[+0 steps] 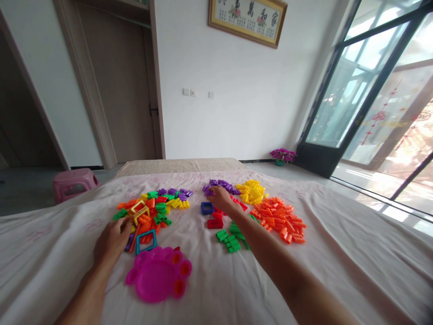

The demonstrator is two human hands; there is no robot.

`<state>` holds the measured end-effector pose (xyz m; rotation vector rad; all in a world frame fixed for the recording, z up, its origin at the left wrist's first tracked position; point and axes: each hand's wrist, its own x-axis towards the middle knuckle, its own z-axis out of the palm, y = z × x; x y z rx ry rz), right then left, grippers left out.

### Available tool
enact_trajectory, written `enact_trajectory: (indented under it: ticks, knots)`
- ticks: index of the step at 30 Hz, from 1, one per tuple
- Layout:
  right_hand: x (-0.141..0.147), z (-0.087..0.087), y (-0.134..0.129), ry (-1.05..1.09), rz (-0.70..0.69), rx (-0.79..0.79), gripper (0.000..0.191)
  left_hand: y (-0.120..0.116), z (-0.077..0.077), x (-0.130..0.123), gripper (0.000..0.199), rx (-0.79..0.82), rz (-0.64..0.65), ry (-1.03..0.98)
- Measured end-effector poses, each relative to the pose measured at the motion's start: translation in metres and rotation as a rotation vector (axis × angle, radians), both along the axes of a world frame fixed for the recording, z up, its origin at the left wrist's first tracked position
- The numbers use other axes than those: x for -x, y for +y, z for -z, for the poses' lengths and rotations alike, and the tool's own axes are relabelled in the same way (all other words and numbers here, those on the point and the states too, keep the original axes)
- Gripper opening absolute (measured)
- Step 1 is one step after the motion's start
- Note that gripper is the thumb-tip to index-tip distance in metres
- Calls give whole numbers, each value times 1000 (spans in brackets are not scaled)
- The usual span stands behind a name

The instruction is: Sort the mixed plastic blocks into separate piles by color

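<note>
My left hand (113,239) rests at the left edge of a mixed-colour pile of plastic pieces (145,221), its fingers bent near a yellow square frame (139,210); whether it grips anything is hidden. My right hand (219,198) reaches over the front of the purple pieces (225,184), fingertips down among them and hard to make out. A dark blue square frame (207,208) lies just left of that hand. Red pieces (215,223) and green pieces (232,240) lie below it. Yellow pieces (252,192) and an orange heap (279,219) are to its right.
A pink scalloped tray (155,277) sits near the front, beside a light blue square frame (146,241). Everything lies on a wrinkled pale cloth (338,262). Beyond it are a pink stool (75,183) at left and potted flowers (283,155) by the glass door.
</note>
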<state>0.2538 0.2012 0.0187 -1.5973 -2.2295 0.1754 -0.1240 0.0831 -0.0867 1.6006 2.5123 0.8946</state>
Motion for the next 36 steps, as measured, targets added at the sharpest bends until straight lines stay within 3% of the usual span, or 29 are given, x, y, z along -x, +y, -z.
enact_trajectory:
  ticks: [5, 9, 12, 18, 21, 24, 31, 36]
  knots:
    - [-38, -9, 43, 85, 208, -5, 40, -3, -6, -6, 52, 11, -5, -32]
    - [-35, -7, 51, 153, 234, -15, 48, -4, -8, -8, 51, 8, -13, -31]
    - [-8, 7, 37, 190, 127, 8, 43, -3, -8, -7, 51, 19, -24, -33]
    - [76, 38, -23, 231, -321, 110, 32, -2, -7, -6, 52, 21, -19, -34]
    - [112, 44, -46, 219, -382, 163, 35, -2, -6, -5, 52, 16, -11, -26]
    - [135, 46, -54, 165, -336, 192, 40, -2, -6, -5, 52, 14, -15, -21]
    - [147, 51, -57, 117, -262, 192, 33, -2, -4, -4, 51, 13, -23, -12]
    - [115, 37, -67, 194, -265, 181, 36, -2, -4, -3, 53, 16, -13, -15]
